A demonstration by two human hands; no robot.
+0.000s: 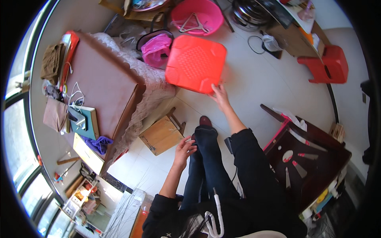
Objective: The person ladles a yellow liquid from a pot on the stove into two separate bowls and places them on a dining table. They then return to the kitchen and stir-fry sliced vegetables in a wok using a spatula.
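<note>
A red plastic stool [196, 62] with a bumpy square seat lies ahead of me, its seat facing up towards the camera. My right hand [219, 95] grips the near edge of it, fingers around the rim; its legs are hidden beneath the seat. Nothing is in my left hand [184, 150], which hovers with fingers spread above my legs. Just beyond that hand is a small wooden stool [162, 135] with a worn corner.
Left of me stands a table with a brown cover [101, 74], bearing a book [92, 119] and a purple cloth [96, 144]. A pink basin [205, 12] holds a white hanger [193, 26]. A dark wooden chair [315, 166] and another red stool [333, 65] are on the right.
</note>
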